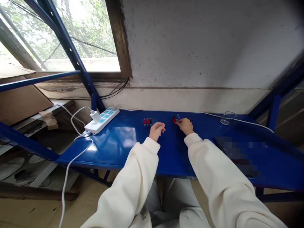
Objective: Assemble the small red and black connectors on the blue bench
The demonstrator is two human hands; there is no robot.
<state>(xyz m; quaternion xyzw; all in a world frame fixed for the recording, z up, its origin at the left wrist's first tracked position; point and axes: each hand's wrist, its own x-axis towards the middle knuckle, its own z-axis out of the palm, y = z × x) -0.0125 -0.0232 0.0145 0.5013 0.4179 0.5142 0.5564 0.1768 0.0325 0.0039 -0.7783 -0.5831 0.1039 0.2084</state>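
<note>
On the blue table, my right hand (pixel 185 126) has its fingers pinched at a small red tube (pixel 174 120). A dark piece sits right beside that tube; whether the two are joined is too small to tell. A few small clear pieces (pixel 178 116) stand just behind my fingertips. My left hand (pixel 157 130) hovers over the table with its fingers curled together; anything inside them is hidden. Left of it, two small red tubes (pixel 146 122) and a black tube (pixel 150 121) stand in a row.
A white power strip (pixel 102 121) with a plugged-in adapter lies at the table's left, its cable hanging over the front. A clear glass (pixel 224 121) rests at the back right. More small clear pieces (pixel 193 120) are right of my right hand. A blurred dark object (pixel 237 155) lies at right.
</note>
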